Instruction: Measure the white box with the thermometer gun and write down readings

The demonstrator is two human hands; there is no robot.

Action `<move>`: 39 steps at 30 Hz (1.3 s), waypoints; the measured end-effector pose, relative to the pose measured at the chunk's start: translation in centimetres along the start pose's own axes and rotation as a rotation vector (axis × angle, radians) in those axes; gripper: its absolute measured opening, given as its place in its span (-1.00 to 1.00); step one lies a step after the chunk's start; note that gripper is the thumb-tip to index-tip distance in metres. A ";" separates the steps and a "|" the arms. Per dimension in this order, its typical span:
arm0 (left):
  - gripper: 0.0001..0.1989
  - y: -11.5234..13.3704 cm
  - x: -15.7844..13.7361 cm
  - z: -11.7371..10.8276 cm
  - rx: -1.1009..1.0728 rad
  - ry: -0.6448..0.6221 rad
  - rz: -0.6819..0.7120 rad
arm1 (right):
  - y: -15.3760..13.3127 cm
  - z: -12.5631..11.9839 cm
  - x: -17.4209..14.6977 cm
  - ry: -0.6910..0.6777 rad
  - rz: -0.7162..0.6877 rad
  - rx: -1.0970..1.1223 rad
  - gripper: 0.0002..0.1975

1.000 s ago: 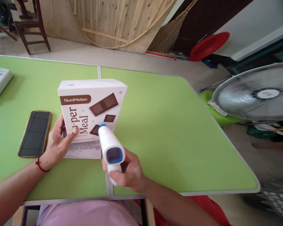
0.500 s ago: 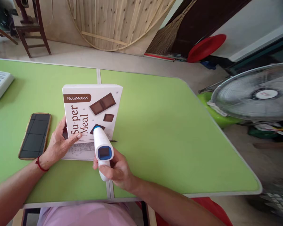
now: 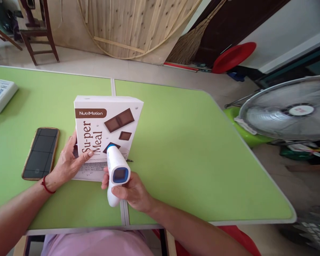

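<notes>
My left hand [image 3: 70, 158] grips the lower left of a white "NutriMotion Su-per Meal" box [image 3: 116, 140], thumb on its front and the other fingers behind. The box is held upright, tilted a little. My right hand [image 3: 132, 190] is closed round the handle of a white and blue infrared thermometer [image 3: 117, 167]. Its blue nose points at the lower part of the box front, and its small screen, facing me, is dark. Beneath the box lies a sheet of paper with handwriting [image 3: 92, 172], partly covered. The tip of a pen [image 3: 129, 160] pokes out beside the box.
A smartphone [image 3: 40, 153] in a worn case lies left of my left hand. Farther left is a white power bank [image 3: 1, 95] with a cable. The green folding table [image 3: 202, 160] has a metal edge. A fan [image 3: 293, 110] stands beyond its right side.
The box has shifted slightly right in the picture. The thermometer's handle has swung a little left in my right hand. Both hands keep their holds.
</notes>
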State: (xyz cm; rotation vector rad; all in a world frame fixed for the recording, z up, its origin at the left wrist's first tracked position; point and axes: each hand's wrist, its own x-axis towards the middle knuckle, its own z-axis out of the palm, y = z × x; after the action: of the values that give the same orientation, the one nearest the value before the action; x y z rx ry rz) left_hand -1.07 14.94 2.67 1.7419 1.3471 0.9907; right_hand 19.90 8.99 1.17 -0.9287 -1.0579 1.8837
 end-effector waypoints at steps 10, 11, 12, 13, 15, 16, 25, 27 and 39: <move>-0.48 0.2 0.1 0.1 0.017 0.001 -0.004 | -0.1 0.1 0.0 0.017 -0.024 -0.046 -0.68; -0.47 0.2 0.1 0.1 0.018 -0.002 -0.009 | -0.2 0.1 0.0 0.019 -0.029 -0.046 -0.68; -0.46 0.2 0.1 0.1 0.018 -0.006 -0.012 | -0.2 0.1 -0.1 0.019 -0.033 -0.048 -0.68; -0.46 0.2 0.1 0.1 0.018 -0.007 -0.011 | -0.2 0.1 -0.1 0.017 -0.036 -0.052 -0.68; -0.46 0.2 0.1 0.1 0.019 -0.005 -0.004 | -0.3 0.1 -0.1 0.011 -0.035 -0.062 -0.67; -0.46 0.2 0.1 0.1 0.019 0.000 0.001 | -0.3 0.1 0.0 0.009 -0.036 -0.068 -0.66; -0.41 0.2 0.2 0.1 0.010 0.010 0.002 | -0.3 0.1 0.0 0.024 -0.047 -0.088 -0.65; -0.41 0.2 0.2 0.1 0.019 0.010 -0.001 | -0.3 0.0 0.0 0.020 -0.052 -0.093 -0.66; -0.48 0.2 0.1 0.1 0.032 0.009 0.011 | -0.5 0.1 -0.1 -0.008 -0.057 -0.111 -0.69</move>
State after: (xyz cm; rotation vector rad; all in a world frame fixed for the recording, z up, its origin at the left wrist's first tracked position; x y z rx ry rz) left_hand -0.91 15.02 2.84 1.7723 1.3674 0.9894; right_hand 20.01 9.10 1.65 -0.9442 -1.1922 1.7980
